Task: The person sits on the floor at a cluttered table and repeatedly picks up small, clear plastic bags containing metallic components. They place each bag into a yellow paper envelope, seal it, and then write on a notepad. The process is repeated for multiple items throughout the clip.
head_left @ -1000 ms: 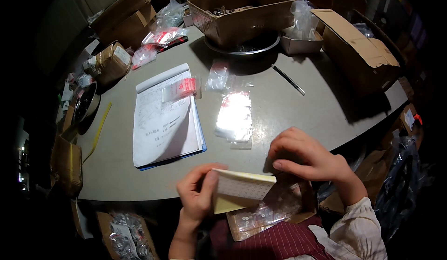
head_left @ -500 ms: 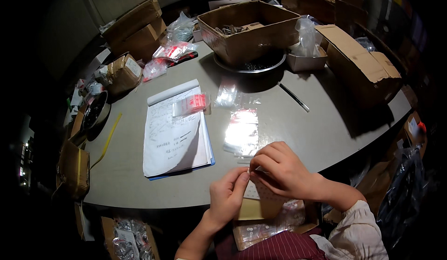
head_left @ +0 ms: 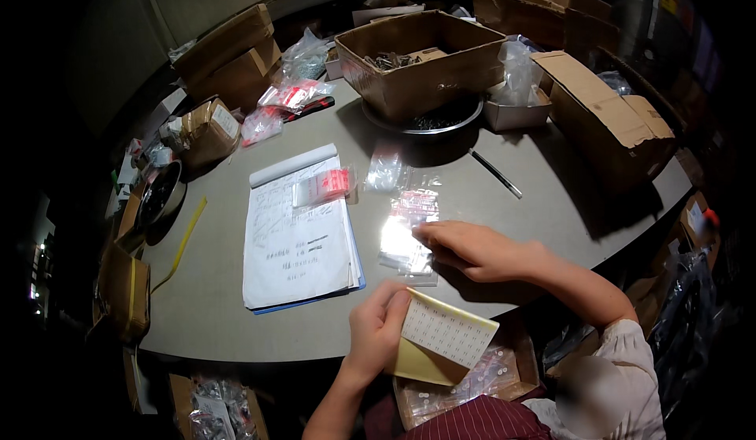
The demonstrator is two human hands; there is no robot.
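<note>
My left hand [head_left: 379, 326] is closed on the left edge of a sticker sheet [head_left: 447, 328]. The sheet has rows of small white labels and a folded yellow backing, tilted above the table's front edge. My right hand [head_left: 480, 249] reaches over a stack of clear zip bags [head_left: 409, 223] with red print. Its fingers are bent together with their tips on the bags, and the thumb is hidden beneath. Whether a label sits at those fingertips is too small to make out. Below the sheet, an open box [head_left: 516, 361] on my lap holds clear bags with small white labels.
A notepad [head_left: 295, 243] with a small bag bundle lies left of the bags. A black pen [head_left: 496, 174] lies to the right. Farther back, a carton [head_left: 425, 81] of metal parts rests on a metal bowl [head_left: 429, 130]. A yellow strap [head_left: 185, 239] is at left.
My right hand has left the sheet's edge and moved up and forward onto the clear bags. My left hand keeps the sheet, which is now tilted so its labels show.
</note>
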